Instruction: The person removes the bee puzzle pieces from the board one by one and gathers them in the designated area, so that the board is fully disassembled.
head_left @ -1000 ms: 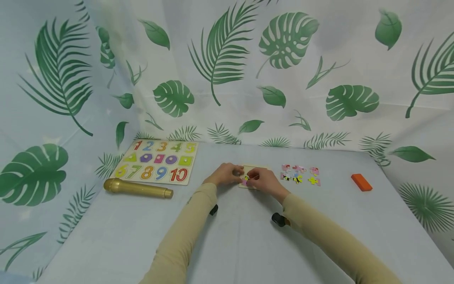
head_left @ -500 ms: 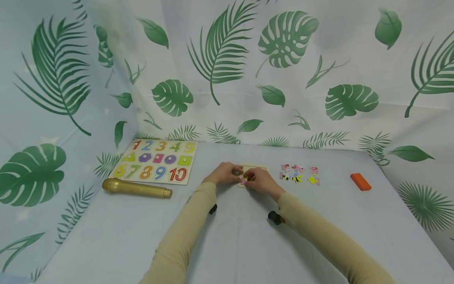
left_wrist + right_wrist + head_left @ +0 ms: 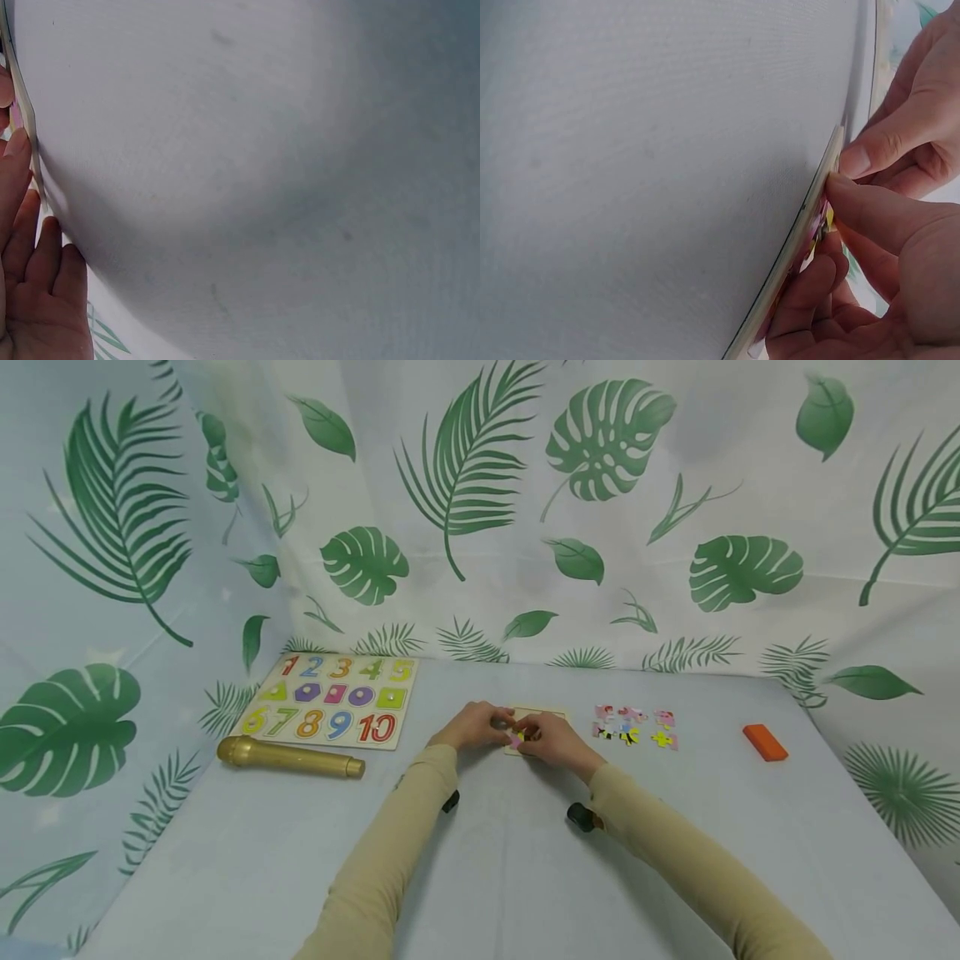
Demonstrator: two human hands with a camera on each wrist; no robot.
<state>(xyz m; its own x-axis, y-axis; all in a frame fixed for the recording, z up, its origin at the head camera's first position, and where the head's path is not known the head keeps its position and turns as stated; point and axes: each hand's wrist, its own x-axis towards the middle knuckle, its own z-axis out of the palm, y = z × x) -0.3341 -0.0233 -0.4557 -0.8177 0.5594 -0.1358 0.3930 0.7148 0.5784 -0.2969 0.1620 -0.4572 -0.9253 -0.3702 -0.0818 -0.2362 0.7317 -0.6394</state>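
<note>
A small wooden puzzle board (image 3: 553, 711) lies on the table between both hands, a pink and yellow puzzle piece (image 3: 514, 742) showing at its left part. My left hand (image 3: 472, 727) holds the board's left edge, thumb and fingers around its corner area. From the other side my right hand (image 3: 557, 745) reaches over the board and pinches the piece down against it. In the right wrist view, the right thumb (image 3: 862, 206) lies at the board's edge beside the left thumb (image 3: 859, 159), with the other fingers curled over the board's face. The fingers hide much of the board.
Several loose puzzle pieces (image 3: 632, 727) lie in rows right of the board. An orange block (image 3: 765, 742) is farther right. To the left are a number puzzle board (image 3: 393, 740) and a gold microphone (image 3: 292, 758). A leaf-patterned cloth (image 3: 480, 593) rises behind.
My right hand has shifted slightly left over the puzzle board. The left hand stays at the board's left edge, and the loose pieces lie as before.
</note>
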